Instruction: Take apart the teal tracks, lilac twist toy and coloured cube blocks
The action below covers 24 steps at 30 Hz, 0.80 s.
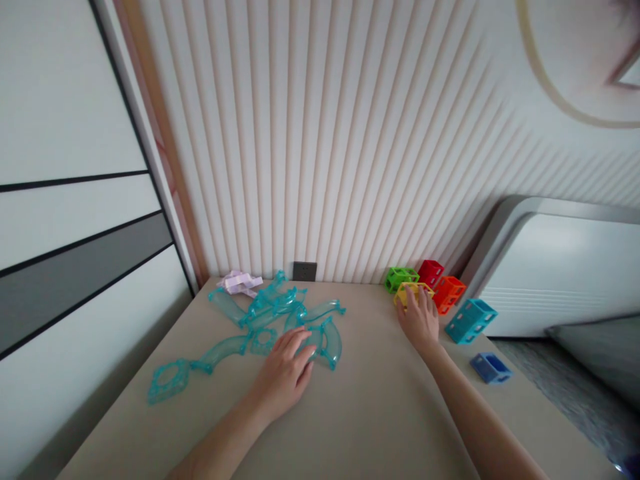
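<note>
My left hand [289,373] rests on the near side of a heap of see-through teal marble-run track pieces [273,308]. Its fingers are stretched out and apart, touching a curved track piece [331,343]. A square teal piece with a round hole [170,380] lies at the heap's left end, beside another curved piece [223,350]. On the right, my right hand [421,320] has its fingers around a yellow open-sided block [404,293], which they partly cover. Close around it stand a green block [400,279], a red block [430,272] and an orange block [449,293].
A tall light-blue block [471,321] and a small dark-blue block [491,368] stand near the right edge of the table [370,413]. Pale purple pieces [240,282] lie at the back left. Behind are a ribbed wall [320,133] and a black socket [305,271].
</note>
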Each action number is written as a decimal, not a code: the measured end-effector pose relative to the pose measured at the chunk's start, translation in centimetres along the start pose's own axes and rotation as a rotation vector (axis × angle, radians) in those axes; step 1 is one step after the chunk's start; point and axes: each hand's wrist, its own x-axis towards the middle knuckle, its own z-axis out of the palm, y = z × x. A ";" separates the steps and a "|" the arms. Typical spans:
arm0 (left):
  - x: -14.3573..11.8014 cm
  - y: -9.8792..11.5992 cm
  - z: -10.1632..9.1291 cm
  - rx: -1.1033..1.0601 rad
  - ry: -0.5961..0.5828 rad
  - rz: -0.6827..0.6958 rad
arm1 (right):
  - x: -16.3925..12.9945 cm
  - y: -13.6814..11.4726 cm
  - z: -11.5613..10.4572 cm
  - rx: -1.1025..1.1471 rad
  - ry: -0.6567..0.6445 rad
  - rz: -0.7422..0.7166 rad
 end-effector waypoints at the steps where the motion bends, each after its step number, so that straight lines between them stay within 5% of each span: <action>1: 0.0 -0.1 0.0 0.007 0.003 -0.013 | 0.0 -0.5 -0.1 0.015 0.005 -0.026; 5: 0.0 -0.4 0.2 0.037 0.026 -0.074 | -0.6 -5.4 -1.3 0.101 -0.036 -0.198; 12: 0.0 -0.8 0.2 0.058 0.044 -0.129 | -2.8 -15.9 -2.9 0.349 -0.294 -0.493; 24: 0.8 -2.3 -1.4 0.101 0.134 -0.149 | -3.9 -13.1 1.1 0.534 -0.264 -0.267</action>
